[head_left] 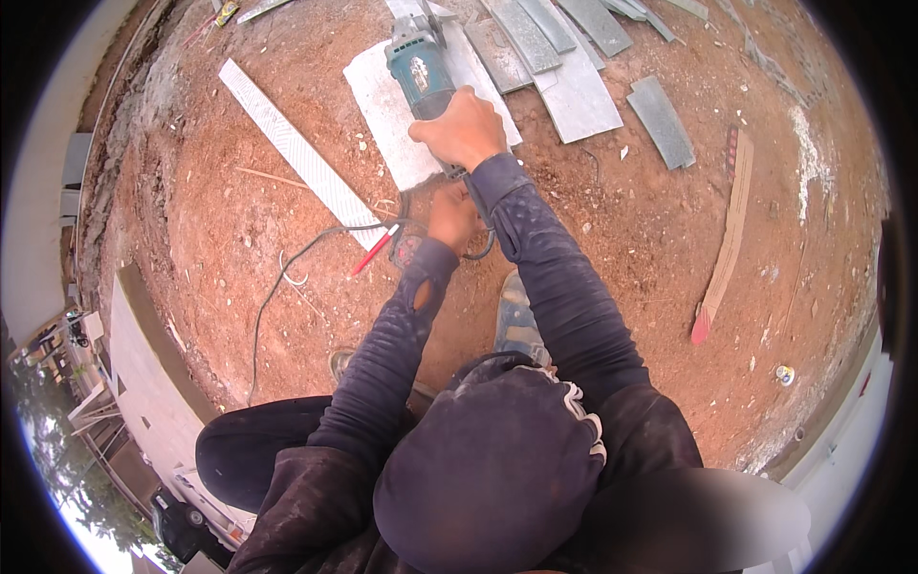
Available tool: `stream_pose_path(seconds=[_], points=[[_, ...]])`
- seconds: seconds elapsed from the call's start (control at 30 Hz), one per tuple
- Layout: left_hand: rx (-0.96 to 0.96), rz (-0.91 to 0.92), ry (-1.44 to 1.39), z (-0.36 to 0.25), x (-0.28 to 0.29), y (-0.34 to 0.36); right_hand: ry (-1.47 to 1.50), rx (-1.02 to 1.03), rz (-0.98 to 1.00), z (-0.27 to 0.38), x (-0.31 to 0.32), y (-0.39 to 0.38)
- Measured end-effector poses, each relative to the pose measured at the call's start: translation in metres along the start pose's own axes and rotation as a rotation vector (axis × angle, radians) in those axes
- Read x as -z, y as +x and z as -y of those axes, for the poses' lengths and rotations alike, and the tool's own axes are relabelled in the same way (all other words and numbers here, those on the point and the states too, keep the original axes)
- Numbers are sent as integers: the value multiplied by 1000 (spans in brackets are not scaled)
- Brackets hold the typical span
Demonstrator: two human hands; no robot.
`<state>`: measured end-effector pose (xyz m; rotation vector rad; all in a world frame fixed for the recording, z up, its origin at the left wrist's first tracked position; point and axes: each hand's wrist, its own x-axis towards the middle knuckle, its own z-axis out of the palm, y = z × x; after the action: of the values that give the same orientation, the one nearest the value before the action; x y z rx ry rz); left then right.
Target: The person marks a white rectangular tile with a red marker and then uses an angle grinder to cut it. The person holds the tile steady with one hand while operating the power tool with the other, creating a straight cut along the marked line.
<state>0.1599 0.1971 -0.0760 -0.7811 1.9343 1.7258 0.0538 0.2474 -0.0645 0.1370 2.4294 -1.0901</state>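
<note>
Grinder (418,75), green and dark gray, is over a big white slab (382,129) that lies on the red-brown dirt (612,244). Its front end points away from the person. The right grip (465,131) is closed around the back part of the tool, with the thumb out to the left side. The left grip (453,216) is lower down, close to the tool's tail end. The right sleeve (564,258) and the tool hide part of it, so I cannot tell if it is closed on anything.

A black cord (279,277) bends over the dirt on the left. It goes across the low end of a long white strip (287,139) with thin lines on it. A red pen (373,253) with a white tip is right by that end.

On the far right side of the slab, flat gray and white pieces (585,107) lie in a messy bunch. One gray piece (662,122) lies just apart from them. More to the right is a long wooden stick (729,230) with a red end. A little can (785,375) is on the dirt below it.
</note>
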Motion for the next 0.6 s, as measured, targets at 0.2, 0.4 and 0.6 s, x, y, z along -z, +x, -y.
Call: stream_pose_path(seconds=[0.2,0.4,0.6], points=[[-49,-14,90,-4,-2,-3,-14,-8,-11,-4,1,-2],[-107,-9,126,2,1,2,5,-8,4,-4,3,-7],[-80,-17,109,5,0,4,6,2,-6,-7,4,-11]])
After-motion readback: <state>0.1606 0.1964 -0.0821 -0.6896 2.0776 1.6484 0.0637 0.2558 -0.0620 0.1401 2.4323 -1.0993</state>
